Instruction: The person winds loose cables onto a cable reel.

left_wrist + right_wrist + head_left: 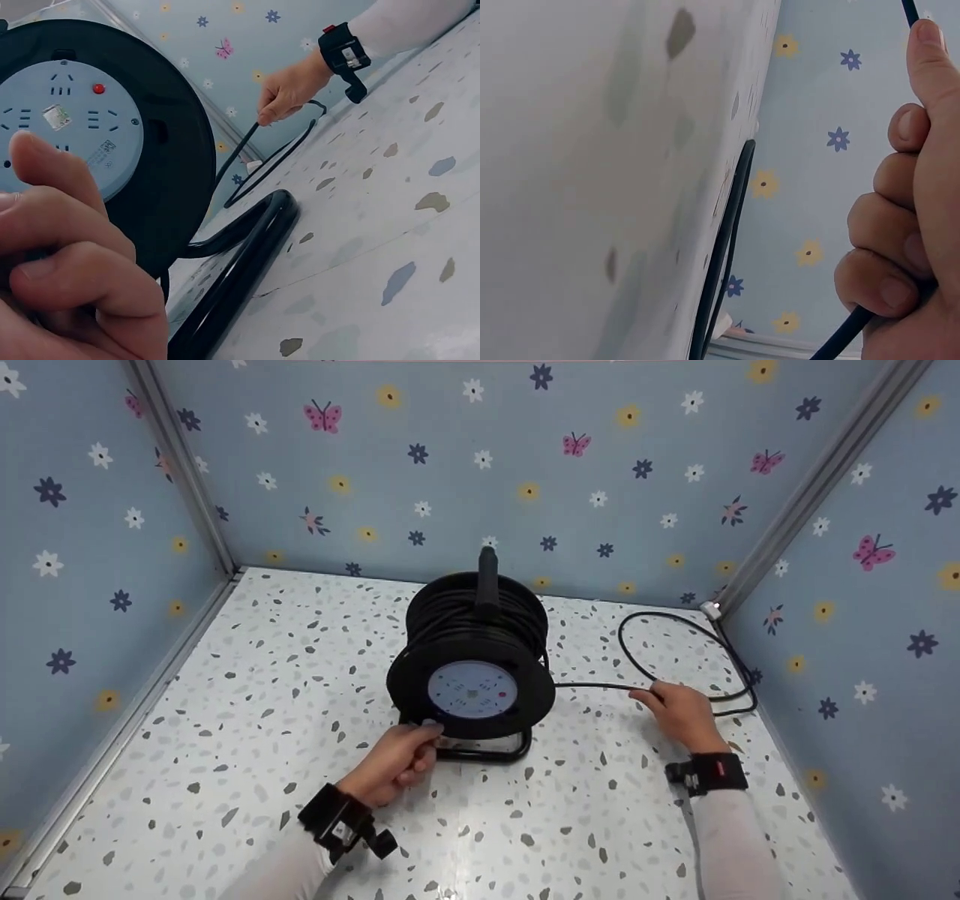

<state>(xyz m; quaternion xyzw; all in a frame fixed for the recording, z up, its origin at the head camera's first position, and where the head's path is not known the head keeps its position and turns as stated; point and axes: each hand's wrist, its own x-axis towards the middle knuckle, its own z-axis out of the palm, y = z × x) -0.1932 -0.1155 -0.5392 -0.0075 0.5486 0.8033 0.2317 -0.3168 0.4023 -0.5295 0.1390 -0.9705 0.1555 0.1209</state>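
A black cable reel (471,660) stands upright on its tubular stand, its pale round socket panel (71,139) facing the person. Black cable is wound on the drum. At the lower left rim of the front disc, my left hand (401,757) grips the reel with curled fingers and thumb; the exact part held is hidden behind the fingers (82,232). To the right, my right hand (684,712) holds the cable (592,685) that runs out from the reel, the fingers (889,232) curled around it and the thumb laid along it.
Beyond the right hand the cable loops over the speckled tabletop (300,675) to a white plug (710,609) at the back right corner. Patterned blue panels (480,472) enclose the back and both sides. A black carry handle (487,581) rises above the drum.
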